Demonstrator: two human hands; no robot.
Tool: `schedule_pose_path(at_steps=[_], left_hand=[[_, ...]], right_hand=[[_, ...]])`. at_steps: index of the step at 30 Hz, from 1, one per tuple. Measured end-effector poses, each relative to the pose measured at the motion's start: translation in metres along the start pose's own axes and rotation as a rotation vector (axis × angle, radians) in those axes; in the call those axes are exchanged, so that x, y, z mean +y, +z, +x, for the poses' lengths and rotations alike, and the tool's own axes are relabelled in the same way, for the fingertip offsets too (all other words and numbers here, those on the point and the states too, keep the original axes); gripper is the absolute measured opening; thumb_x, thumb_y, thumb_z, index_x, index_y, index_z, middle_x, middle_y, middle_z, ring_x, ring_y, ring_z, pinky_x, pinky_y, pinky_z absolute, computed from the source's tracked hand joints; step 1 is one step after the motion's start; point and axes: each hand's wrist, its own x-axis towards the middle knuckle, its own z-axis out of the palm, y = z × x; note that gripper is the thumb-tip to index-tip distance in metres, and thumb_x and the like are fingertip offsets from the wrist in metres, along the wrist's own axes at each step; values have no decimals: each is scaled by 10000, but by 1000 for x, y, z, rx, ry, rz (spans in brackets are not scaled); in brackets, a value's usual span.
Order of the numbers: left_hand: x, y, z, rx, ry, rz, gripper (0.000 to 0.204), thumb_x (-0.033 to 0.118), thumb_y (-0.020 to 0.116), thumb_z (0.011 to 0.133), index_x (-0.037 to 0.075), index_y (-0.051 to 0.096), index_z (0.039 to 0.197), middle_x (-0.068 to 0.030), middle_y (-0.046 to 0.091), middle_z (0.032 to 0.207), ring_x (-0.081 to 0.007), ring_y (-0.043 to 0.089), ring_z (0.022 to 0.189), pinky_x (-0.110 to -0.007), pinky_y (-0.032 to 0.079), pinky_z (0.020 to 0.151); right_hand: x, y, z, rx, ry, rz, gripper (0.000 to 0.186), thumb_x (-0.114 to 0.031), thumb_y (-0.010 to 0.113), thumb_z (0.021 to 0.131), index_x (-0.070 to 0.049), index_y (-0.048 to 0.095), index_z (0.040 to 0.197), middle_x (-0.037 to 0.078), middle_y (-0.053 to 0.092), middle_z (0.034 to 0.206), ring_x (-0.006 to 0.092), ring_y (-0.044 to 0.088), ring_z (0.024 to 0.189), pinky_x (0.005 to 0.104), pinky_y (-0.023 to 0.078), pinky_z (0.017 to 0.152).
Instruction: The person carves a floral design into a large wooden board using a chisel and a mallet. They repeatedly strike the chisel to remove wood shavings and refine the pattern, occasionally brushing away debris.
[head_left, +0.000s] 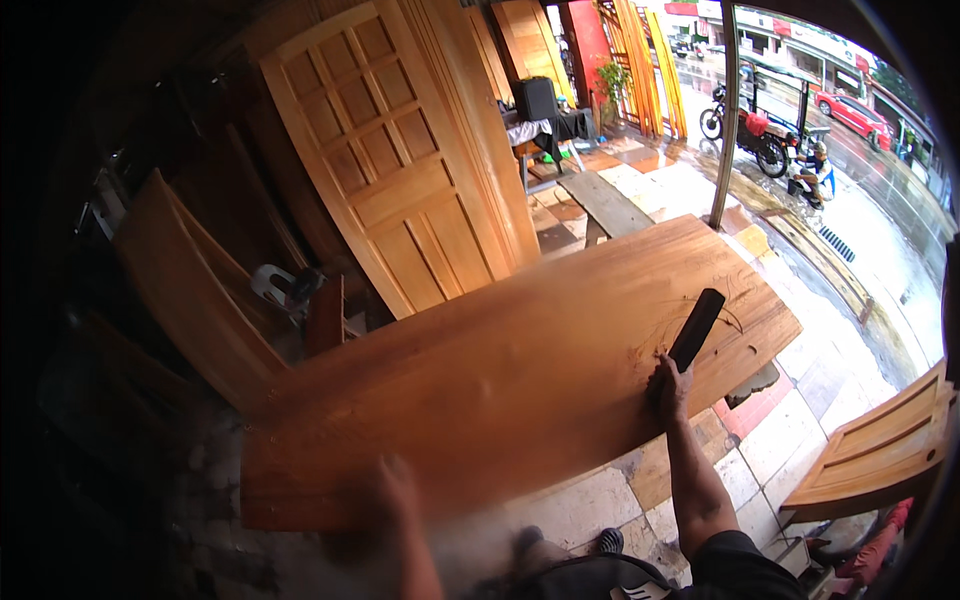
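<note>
A large wooden board lies flat before me, raised above the tiled floor. Toward its right end, my right hand is closed round the near end of a long, dark hand plane, which rests on the wood and points away from me. Thin curled shavings lie beside the plane. My left hand is over the near edge of the board, left of centre. Motion and haze smear its fingers, so neither their pose nor any contact with the wood can be made out.
A panelled door leans behind the board, and another panelled piece stands at the right. Beyond the board is a narrow bench. A post rises at the far right, near a parked motorcycle and a crouching person.
</note>
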Motion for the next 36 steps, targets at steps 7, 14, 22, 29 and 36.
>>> schedule_pose_path(at_steps=[7,14,22,29,36], left_hand=[[-17,17,-2,-18,16,-147,507,333,678,963,136,537,1408,-202,673,1225,-426,645,1105,-548,503,942],[-8,1,9,-63,48,-114,459,326,684,964,148,581,1374,-200,680,1178,-431,639,1074,-532,508,892],[-29,0,13,-52,365,-110,469,230,734,913,150,605,1357,-159,684,1164,-387,638,1108,-536,492,982],[-5,1,9,-108,318,-278,456,203,758,910,99,612,1330,-190,672,1152,-422,637,1043,-517,498,936],[-10,-17,23,-146,225,-45,453,344,711,937,107,641,1316,-264,651,1219,-488,609,1116,-583,489,994]], right_hand=[[40,-50,27,50,8,-65,328,-330,777,899,-101,573,1013,26,581,734,157,597,574,296,531,531],[10,-17,17,62,13,5,319,-339,775,903,-92,621,1033,43,616,818,173,633,654,311,557,600],[34,-18,18,133,26,-94,489,-405,754,904,-52,636,1221,115,649,1005,230,682,778,361,602,697],[24,-16,12,131,25,-142,413,-416,729,928,-84,647,1157,81,636,958,198,656,775,332,570,658],[33,-4,18,69,42,48,293,-362,729,941,-213,506,821,-63,452,601,90,442,444,252,368,404]])
